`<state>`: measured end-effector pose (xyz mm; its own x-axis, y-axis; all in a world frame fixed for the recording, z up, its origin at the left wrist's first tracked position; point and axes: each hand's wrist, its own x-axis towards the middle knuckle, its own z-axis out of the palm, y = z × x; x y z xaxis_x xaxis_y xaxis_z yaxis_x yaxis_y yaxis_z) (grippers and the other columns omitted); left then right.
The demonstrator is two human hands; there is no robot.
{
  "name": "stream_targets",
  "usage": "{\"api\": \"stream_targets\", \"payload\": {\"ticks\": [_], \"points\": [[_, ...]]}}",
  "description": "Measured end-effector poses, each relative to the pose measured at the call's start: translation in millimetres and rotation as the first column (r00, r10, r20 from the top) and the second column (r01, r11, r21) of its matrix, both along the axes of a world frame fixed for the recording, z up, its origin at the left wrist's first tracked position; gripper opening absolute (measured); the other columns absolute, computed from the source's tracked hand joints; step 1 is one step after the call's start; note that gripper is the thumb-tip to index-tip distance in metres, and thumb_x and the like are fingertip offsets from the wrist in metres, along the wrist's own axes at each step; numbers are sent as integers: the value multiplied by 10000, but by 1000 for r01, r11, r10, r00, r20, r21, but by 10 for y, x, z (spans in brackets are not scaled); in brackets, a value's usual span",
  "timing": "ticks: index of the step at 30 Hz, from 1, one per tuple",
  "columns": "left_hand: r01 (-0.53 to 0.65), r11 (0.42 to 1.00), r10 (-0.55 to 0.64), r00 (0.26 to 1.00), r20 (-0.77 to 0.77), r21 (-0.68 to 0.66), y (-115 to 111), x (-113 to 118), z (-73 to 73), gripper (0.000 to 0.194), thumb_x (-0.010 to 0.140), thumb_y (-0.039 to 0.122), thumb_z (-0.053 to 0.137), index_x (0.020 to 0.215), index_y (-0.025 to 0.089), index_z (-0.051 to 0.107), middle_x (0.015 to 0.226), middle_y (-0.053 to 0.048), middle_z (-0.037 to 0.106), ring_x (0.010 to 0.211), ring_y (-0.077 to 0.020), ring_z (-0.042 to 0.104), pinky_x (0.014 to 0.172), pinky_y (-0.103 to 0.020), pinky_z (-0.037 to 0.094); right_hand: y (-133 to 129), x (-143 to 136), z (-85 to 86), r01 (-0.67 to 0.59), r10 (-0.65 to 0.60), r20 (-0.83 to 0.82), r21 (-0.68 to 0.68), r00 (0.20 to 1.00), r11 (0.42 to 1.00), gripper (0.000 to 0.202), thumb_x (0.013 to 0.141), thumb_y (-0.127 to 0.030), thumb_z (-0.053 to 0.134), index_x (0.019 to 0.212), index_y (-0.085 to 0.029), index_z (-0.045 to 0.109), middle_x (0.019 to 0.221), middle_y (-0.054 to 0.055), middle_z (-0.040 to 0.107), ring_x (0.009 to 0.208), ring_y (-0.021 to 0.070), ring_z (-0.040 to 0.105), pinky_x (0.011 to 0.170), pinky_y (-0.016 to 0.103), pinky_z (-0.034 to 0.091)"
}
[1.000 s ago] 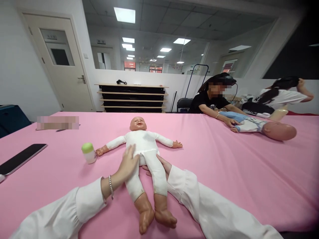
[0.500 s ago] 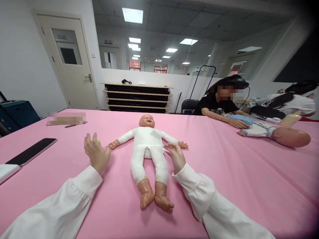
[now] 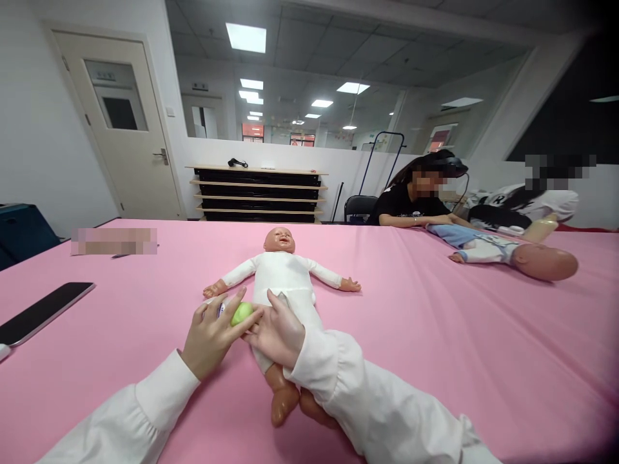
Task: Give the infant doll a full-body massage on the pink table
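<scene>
A baby doll (image 3: 285, 274) in a white cloth body lies on its back, arms spread, feet towards me. Above its left-side leg, my left hand (image 3: 210, 332) has its fingers wrapped round a small container with a rounded light-green top (image 3: 242, 314). A bit of white and purple label shows between the fingers; the rest of it is hidden. My right hand (image 3: 278, 328) is beside it, palm turned up and fingers stretched out, with its fingertips close to the green top. Whether they touch it I cannot tell. My hands and right sleeve cover much of the doll's legs.
A pink cloth covers the table (image 3: 411, 361). A phone (image 3: 46, 312) lies at the left, behind it a blurred flat item (image 3: 113, 241) with a pen. At the far right a co-worker (image 3: 411, 200) sits by a second doll (image 3: 544, 261) in blue and white clothes.
My left hand has moved right with the green-topped container, and my right hand has moved left and turned palm up. Both now meet over the doll's legs. The view has shifted slightly.
</scene>
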<state>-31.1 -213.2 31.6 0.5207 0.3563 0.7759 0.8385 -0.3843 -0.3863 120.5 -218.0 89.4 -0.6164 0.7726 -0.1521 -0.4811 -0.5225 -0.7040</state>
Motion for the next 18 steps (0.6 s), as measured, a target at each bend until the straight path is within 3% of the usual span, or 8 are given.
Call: {"api": "stream_targets", "payload": {"ticks": [3,6,8,10,12,13,15,18], "points": [[-15,996,22,996,82,-91,43,-36,-22,523,777,87,507,1197,398,525,1301,-35,512,1055,-266,523,805,-385,351,18,63,31,-9,0,-61,-137,998,991,567,912,-469,201,1203,-48,447,1160,172,539,1097,178,527,1021,354,325],[-24,962,110,945,307,-272,189,-168,-113,437,799,172,497,1218,296,511,1239,-69,552,1015,-258,544,775,-368,395,39,93,47,-13,1,-69,-180,998,984,615,913,-441,223,1335,2,277,1332,195,400,1171,182,477,1048,335,289],[6,920,206,842,499,-392,310,-302,-183,484,800,247,504,1280,236,437,1202,-93,560,1002,-250,554,783,-363,425,36,102,46,-32,19,-76,-173,997,984,632,911,-438,227,1357,9,239,1388,195,334,1204,193,448,1054,336,278],[39,883,324,670,668,-467,425,-450,-238,602,778,315,532,1338,206,341,1237,-112,518,1048,-251,540,824,-362,438,23,111,39,-56,44,-81,-159,996,986,631,912,-443,227,1355,5,257,1399,191,324,1210,203,445,1052,343,279],[48,863,412,507,757,-502,506,-571,-264,690,747,345,562,1362,197,287,1286,-122,465,1113,-261,504,880,-374,429,12,122,28,-69,56,-80,-163,995,984,621,916,-441,219,1351,0,273,1398,184,332,1195,207,462,1044,343,291],[33,861,438,460,772,-508,525,-606,-263,708,734,343,572,1363,189,284,1299,-130,448,1144,-272,480,910,-392,413,9,128,23,-67,55,-78,-170,995,983,617,917,-439,218,1351,-4,273,1399,178,335,1184,206,472,1038,341,298],[-41,876,445,452,773,-481,509,-601,-235,709,733,331,570,1360,151,293,1330,-167,404,1222,-307,396,976,-453,351,9,136,14,-52,38,-78,-183,996,982,607,918,-430,223,1352,-9,272,1396,173,343,1157,199,496,1029,331,311],[-132,938,331,610,720,-319,364,-409,-161,680,781,309,516,1376,103,260,1416,-211,269,1329,-326,221,1049,-508,219,11,141,10,-31,13,-98,-181,995,983,595,916,-420,236,1342,-8,292,1374,183,370,1120,188,527,1018,328,326]]}}
